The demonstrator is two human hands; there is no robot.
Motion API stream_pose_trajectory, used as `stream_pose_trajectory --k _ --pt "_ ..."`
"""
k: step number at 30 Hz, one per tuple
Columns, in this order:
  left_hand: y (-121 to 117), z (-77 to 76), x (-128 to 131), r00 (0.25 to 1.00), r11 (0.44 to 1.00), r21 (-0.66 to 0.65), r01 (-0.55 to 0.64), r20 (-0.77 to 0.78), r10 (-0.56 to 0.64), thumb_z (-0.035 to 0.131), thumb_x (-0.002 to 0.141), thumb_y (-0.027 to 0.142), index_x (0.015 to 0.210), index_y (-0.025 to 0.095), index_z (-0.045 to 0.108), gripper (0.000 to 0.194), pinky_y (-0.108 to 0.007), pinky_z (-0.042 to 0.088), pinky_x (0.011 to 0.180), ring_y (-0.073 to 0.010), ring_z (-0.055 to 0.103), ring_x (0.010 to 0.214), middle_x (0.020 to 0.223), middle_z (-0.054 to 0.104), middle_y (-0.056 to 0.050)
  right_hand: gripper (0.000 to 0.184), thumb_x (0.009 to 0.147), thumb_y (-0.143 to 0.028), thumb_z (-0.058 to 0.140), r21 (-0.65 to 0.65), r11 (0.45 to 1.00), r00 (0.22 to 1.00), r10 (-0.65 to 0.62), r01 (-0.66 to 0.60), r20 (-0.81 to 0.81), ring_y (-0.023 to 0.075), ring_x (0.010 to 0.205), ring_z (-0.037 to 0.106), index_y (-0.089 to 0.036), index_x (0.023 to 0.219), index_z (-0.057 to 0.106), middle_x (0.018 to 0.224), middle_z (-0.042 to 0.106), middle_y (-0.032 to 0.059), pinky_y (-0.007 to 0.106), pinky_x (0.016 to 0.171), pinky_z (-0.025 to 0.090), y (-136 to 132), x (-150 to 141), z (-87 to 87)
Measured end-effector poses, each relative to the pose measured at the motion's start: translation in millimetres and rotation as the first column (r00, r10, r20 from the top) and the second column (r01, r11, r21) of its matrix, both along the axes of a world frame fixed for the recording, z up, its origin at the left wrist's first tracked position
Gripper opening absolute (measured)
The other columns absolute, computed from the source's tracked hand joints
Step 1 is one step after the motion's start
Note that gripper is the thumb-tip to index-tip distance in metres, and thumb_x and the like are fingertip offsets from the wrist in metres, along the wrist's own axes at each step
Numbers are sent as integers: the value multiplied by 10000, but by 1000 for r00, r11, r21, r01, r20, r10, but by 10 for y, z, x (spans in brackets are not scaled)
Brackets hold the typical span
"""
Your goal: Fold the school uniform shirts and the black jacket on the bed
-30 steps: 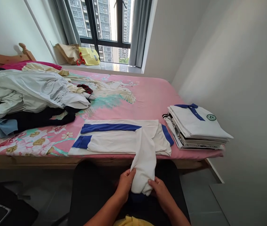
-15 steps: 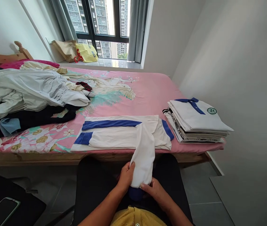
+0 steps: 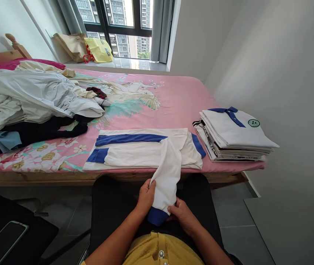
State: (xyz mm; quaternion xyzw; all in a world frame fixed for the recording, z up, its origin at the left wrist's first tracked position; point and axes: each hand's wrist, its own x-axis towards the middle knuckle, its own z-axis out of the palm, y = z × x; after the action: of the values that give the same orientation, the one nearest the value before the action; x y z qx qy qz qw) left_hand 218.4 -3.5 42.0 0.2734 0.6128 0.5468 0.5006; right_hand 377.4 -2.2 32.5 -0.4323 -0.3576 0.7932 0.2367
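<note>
A white sports garment with blue bands (image 3: pixel 143 151) lies folded flat at the near edge of the pink bed. Its long white sleeve (image 3: pixel 168 176) runs off the edge toward my lap and ends in a blue cuff (image 3: pixel 156 216). My left hand (image 3: pixel 146 197) grips the sleeve's left side, and my right hand (image 3: pixel 182 215) holds its lower right side, close to the cuff. Both hands are over my dark-clad lap.
The bed's wooden frame (image 3: pixel 35 179) runs below the mattress. A heap of mixed clothes (image 3: pixel 27 103) lies at the left, and a stack of folded polo shirts (image 3: pixel 234 134) lies at the right. A phone (image 3: pixel 2 239) rests on a black surface at the lower left.
The blue cuff now shows more below my hands, and the sleeve has been lifted slightly toward the bed. The view has tipped lower, so the bed sits higher in the picture.
</note>
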Motion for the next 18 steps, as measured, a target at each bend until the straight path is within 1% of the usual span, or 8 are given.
stream_pose_trajectory --k 2,4,7,9,12,15,17,18 --pt "-5 32 -6 999 1000 20 6 -41 -5 547 758 521 852 149 616 390 -236 409 578 -139 502 624 688 592 -7 585 595 -398 753 -34 999 1000 -14 14 -2 153 705 577 -157 1089 552 892 635 63 266 561 520 -14 -14 -32" --pt "-8 73 -3 995 999 38 25 -94 -21 525 781 507 874 152 621 379 -241 413 602 -149 515 656 713 605 -13 635 610 -418 741 -51 999 999 19 -17 30 162 740 585 -193 1158 511 942 626 65 280 570 521 -38 -40 -65" --pt "3 107 -6 986 996 56 67 -157 -57 516 796 488 906 156 634 369 -240 412 641 -155 526 699 748 620 -18 607 590 -358 743 -18 996 994 87 -86 70 158 693 581 -176 1127 527 873 628 50 271 558 500 -59 -88 -90" --pt "22 101 -27 987 995 53 86 -138 -78 530 786 490 888 152 637 369 -234 407 632 -150 523 685 735 619 -15 536 593 -277 702 -8 998 996 64 -64 60 144 655 561 -156 1092 547 826 628 37 261 555 484 -44 -112 -72" --pt "49 74 -69 992 994 31 109 -64 -107 549 765 506 847 145 628 378 -225 388 577 -131 494 612 676 595 -1 529 629 -218 609 -55 998 1000 -11 10 -17 122 662 546 -175 1150 526 861 632 32 241 578 469 -11 -120 0" --pt "44 80 -84 988 992 54 115 -107 -109 536 779 497 852 150 632 367 -224 386 591 -128 493 621 688 598 -1 544 679 -314 606 -104 994 996 3 -13 -93 147 738 576 -208 1200 492 938 628 48 265 609 479 -31 -120 56" --pt "33 108 -74 977 989 83 122 -187 -105 517 799 485 861 159 643 355 -223 390 617 -135 505 655 710 606 -4 614 662 -401 656 -94 995 996 37 -45 -78 186 802 591 -230 1222 470 1006 621 62 292 610 486 -64 -136 58" --pt "29 125 -66 971 988 92 127 -214 -105 513 804 482 865 163 649 353 -222 391 625 -138 510 670 719 609 -6 649 633 -413 691 -72 996 998 40 -44 -48 196 816 591 -231 1218 473 1023 620 65 294 610 483 -75 -150 52"
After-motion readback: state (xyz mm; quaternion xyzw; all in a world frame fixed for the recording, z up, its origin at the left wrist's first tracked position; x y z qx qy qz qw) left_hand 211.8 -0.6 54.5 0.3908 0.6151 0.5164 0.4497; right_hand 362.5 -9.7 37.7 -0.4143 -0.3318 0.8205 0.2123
